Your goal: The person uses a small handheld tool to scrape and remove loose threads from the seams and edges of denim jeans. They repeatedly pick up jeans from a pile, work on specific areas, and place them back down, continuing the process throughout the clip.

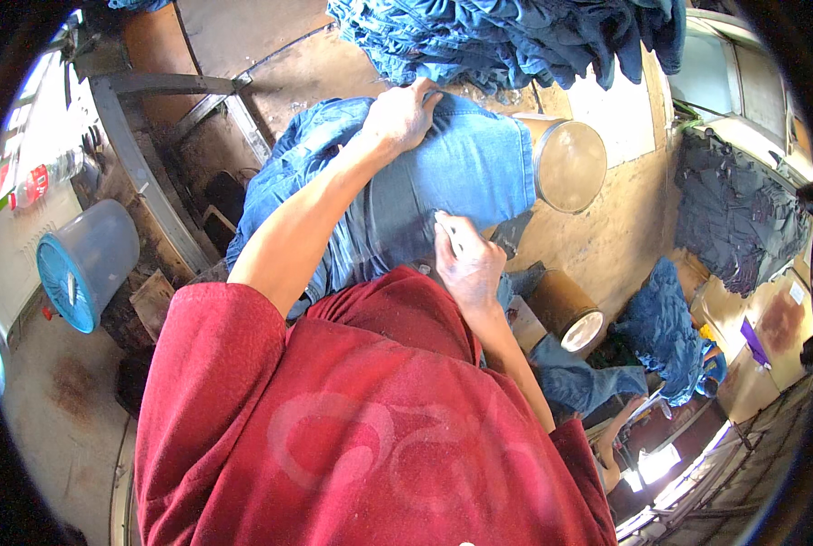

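Observation:
A pair of blue jeans (479, 150) lies in front of me over a round form, whose tan disc-shaped end (572, 166) sticks out at the right. A dark grey patch (386, 223) crosses the near part of the denim. My left hand (402, 118) is at the far edge of the jeans, its fingers curled closed on the cloth. Closer to me, my right hand (468, 264) is closed in a pinch at the near edge of the light blue leg. Whatever lies between its fingertips is too small to make out.
A large heap of blue denim (506, 41) stands at the far side. Dark grey garments (738, 214) are piled at the right, with crumpled jeans (661, 328) nearer. A brown drum (565, 309) stands right of my hand. A clear bucket with a blue lid (83, 268) is left.

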Available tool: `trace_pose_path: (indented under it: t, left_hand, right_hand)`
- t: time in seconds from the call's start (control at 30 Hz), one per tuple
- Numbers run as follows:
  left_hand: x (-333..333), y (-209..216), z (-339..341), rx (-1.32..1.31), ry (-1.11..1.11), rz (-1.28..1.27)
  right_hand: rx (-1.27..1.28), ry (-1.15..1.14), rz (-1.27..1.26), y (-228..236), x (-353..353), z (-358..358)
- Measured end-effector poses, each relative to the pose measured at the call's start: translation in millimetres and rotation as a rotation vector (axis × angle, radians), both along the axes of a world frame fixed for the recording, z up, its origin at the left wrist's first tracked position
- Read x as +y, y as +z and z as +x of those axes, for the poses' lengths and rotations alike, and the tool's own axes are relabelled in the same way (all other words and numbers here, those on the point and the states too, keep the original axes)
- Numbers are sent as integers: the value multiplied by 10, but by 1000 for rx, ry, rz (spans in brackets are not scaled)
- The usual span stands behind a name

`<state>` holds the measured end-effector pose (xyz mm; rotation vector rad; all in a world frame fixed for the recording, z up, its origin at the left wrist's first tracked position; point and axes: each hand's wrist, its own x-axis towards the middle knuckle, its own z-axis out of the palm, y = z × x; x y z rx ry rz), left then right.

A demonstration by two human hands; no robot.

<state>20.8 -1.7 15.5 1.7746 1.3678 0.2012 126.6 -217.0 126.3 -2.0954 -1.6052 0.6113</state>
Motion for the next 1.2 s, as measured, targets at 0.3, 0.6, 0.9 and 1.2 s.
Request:
trace_pose_path:
  t: [0.3,0.6,0.9,1.2]
  left_hand:
    - [-728,1002,-818,-50,-95,627]
    - [-1625,562,-879,-82,-64,621]
    - [-1701,1104,-784,-23,30,675]
    - [-1638,1419,-121,-319,233,-628]
  right_hand:
    - [-65,23,170,-162,209,299]
    - [-398,484,336,-434,347,630]
    - [52,251,195,-236,337,868]
    - [568,77,73,-148,317,820]
